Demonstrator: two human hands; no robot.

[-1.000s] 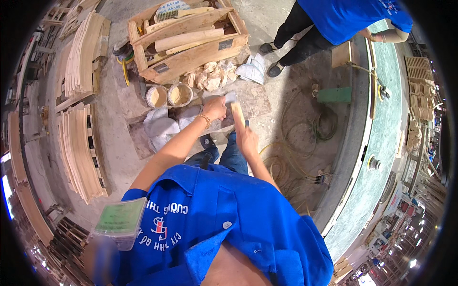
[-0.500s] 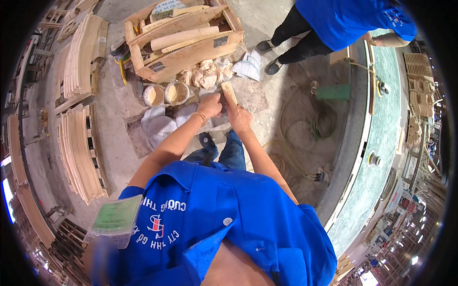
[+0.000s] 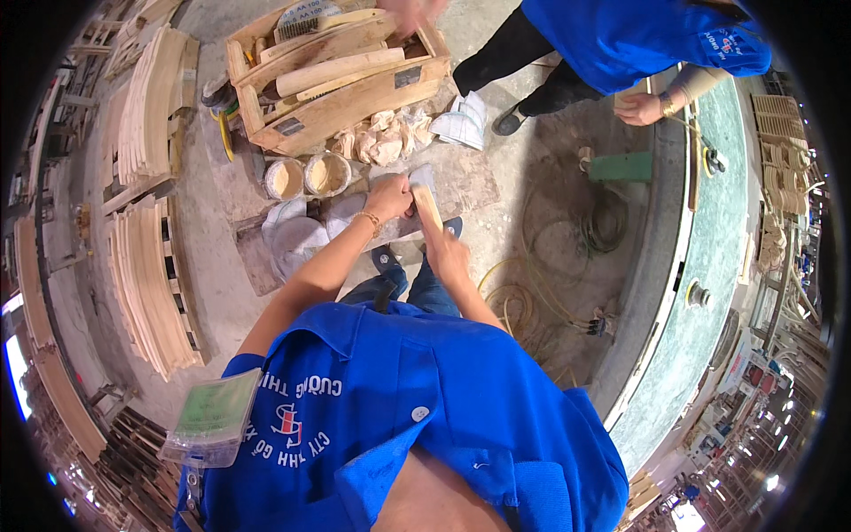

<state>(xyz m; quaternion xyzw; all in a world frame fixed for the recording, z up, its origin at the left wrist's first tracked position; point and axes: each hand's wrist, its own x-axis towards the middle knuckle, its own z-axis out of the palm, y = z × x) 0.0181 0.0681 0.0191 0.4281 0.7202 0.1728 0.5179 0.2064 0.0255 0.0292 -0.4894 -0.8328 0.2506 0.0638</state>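
My right hand [image 3: 448,257] is wrapped round one end of a pale, flat wooden strip [image 3: 427,208]. The strip points up and away from me. My left hand [image 3: 390,197] is closed close beside the strip's far end, its wrist in a beaded bracelet. Whatever its fingers hold, if anything, is hidden. Just beyond the two hands is a greyish-white piece [image 3: 423,175], partly covered by them. To the left stand two round tubs of beige paste, a nearer-left tub [image 3: 284,179] and its neighbour [image 3: 328,174]. Pale grey discs [image 3: 298,241] lie below the tubs.
A wooden crate [image 3: 355,106] of tools and wood pieces stands ahead, crumpled beige scraps [image 3: 384,137] beside it. At the right, a co-worker in blue [image 3: 620,44] stands by a long green-topped bench [image 3: 709,222]. Hoses [image 3: 523,306] coil on the floor. Curved boards [image 3: 151,284] are stacked left.
My right hand has drawn back toward me with the wooden strip, baring the greyish-white piece. The co-worker has shifted left, one blurred hand now over the crate and the other by the bench.
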